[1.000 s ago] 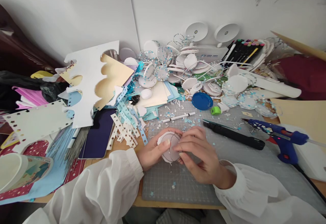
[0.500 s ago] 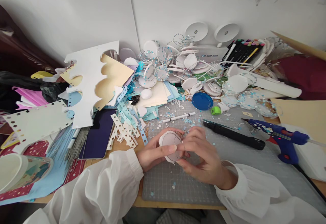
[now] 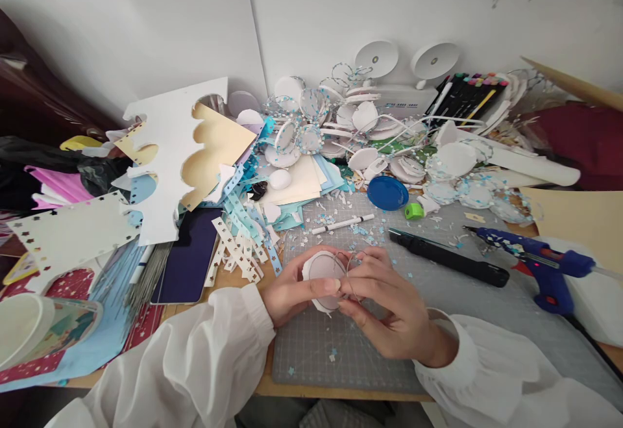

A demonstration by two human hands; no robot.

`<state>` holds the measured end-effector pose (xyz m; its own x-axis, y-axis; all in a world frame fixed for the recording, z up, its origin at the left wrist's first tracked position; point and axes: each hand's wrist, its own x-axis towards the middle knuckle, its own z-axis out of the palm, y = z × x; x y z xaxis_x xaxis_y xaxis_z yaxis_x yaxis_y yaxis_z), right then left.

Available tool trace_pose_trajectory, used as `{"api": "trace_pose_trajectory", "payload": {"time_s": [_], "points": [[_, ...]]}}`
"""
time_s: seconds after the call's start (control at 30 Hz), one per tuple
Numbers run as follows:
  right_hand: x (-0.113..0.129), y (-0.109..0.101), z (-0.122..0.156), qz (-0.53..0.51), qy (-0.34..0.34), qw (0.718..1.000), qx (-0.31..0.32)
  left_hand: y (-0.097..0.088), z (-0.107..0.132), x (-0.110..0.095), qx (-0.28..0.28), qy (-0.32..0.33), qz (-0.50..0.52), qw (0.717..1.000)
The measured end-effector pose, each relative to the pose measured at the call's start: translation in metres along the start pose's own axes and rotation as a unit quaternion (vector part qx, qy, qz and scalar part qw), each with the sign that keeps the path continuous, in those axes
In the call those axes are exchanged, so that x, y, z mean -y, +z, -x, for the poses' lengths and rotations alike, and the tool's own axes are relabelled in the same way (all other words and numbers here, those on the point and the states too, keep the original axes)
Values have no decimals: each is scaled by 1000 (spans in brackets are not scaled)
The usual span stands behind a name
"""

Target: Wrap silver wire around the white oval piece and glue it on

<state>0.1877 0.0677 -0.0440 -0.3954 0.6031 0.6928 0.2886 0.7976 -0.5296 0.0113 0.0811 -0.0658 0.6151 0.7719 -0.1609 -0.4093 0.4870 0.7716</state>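
Note:
My left hand (image 3: 291, 291) is closed on a round white foam disc (image 3: 322, 270), its thumb lying across the face. A thin wire (image 3: 354, 289), bent into loops, runs along the disc's right side. My right hand (image 3: 387, 304) pinches this wire between thumb and fingers, close beside the disc. Both hands are above the grey cutting mat (image 3: 350, 366). Just beyond them lies a white pen (image 3: 342, 224) with dark bands. The far side of the disc is hidden by my fingers.
A blue glue gun (image 3: 549, 275) and a black cutter-like tool (image 3: 448, 257) lie on the right. Behind are a blue lid (image 3: 387, 193), a green tape piece (image 3: 414, 211) and many decorated white discs. A dark phone-like slab (image 3: 185, 256) and a white tub (image 3: 29, 330) stand left.
My right fingers have shifted slightly on the wire, and the wire's loop now bulges a little more to the right of the disc. My left hand keeps its hold.

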Motion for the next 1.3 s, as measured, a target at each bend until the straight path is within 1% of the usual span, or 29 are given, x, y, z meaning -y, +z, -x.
{"api": "trace_pose_trajectory", "payload": {"time_s": [0.17, 0.5, 0.57, 0.7, 0.83, 0.93, 1.13, 1.3], "points": [[0, -1, -1, 20, -8, 1000, 4, 2, -1, -2, -16, 6, 10, 1000], [0, -1, -1, 37, -10, 999, 0, 2, -3, -2, -22, 16, 10, 1000], [0, -1, -1, 40, -7, 999, -1, 0, -4, -1, -6, 22, 29, 999], [0, -4, -3, 26, 1, 1000, -18, -3, -6, 1, 44, 26, 88, 995], [-1, -5, -4, 17, 3, 1000, -21, -4, -7, 1, 67, 23, 102, 992], [0, -4, -3, 19, -7, 1000, -15, -4, -6, 2, 62, 15, 100, 993], [0, 1, -1, 26, -20, 999, -28, -3, -3, 3, 61, -7, 78, 995], [0, 3, 2, -21, -35, 999, -15, -2, -3, 0, 15, 4, 66, 998]]}}
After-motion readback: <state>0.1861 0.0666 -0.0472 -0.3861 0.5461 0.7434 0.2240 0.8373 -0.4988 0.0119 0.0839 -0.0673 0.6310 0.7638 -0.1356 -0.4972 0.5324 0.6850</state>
